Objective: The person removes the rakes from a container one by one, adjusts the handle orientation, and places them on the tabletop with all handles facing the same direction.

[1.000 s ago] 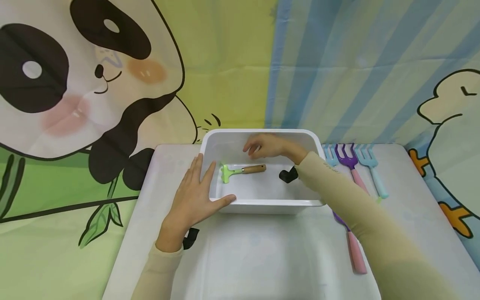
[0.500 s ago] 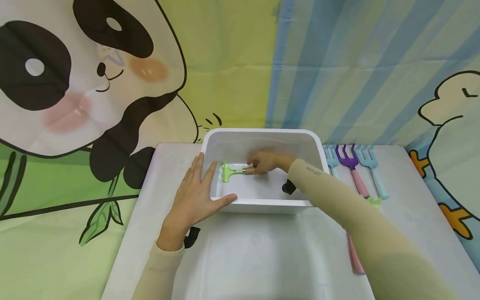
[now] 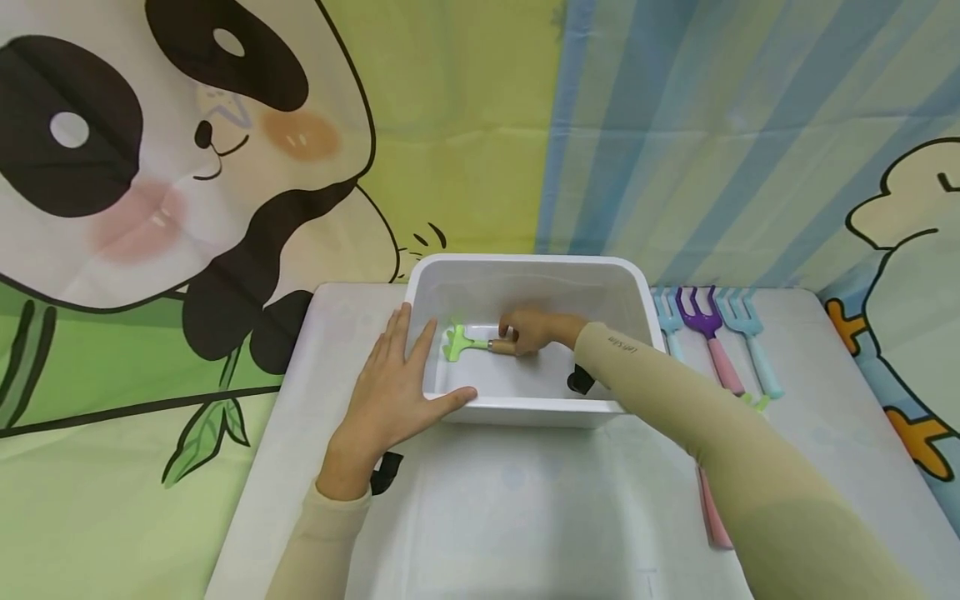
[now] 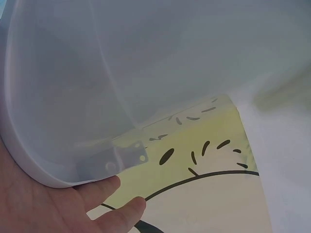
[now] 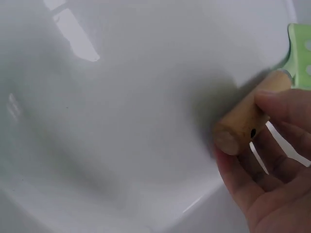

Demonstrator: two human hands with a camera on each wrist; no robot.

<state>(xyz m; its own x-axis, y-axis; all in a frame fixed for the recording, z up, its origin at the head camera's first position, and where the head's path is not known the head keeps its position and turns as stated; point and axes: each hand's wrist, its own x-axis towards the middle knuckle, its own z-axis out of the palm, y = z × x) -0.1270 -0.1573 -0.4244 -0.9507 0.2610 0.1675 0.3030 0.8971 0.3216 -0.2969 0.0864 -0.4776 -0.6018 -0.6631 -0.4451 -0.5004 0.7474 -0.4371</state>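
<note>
Cartoon panda and duck sheets hang behind a white table (image 3: 525,517), and a white tub (image 3: 525,412) sits at the middle of it. Your green rake (image 3: 459,342) lies inside the tub, toward its left wall, head pointing left and wooden handle pointing right.

Your grip on that handle looks like the weak point. Your right hand (image 3: 534,330) pinches it only near the butt end, with the fingertips (image 5: 286,109) curled over the top and the thumb under it, so the heavier green head hangs out past the hold. If you lift from there, I judge the head could dip, swing against the tub's left wall, or twist free of your fingers. Your forearm also crosses the tub's right rim, so a quick pull could tip or drag the tub.

Your left hand (image 3: 390,396) guards against that: it lies flat and relaxed against the tub's near left corner, fingers straight along the outer wall, thumb along the front rim, holding nothing. If it lifts off, the tub could slide.

Just right of the tub, blue and purple forks (image 3: 708,333) lie in a row; your sleeve (image 3: 675,408) passes close above them and could knock them.
</note>
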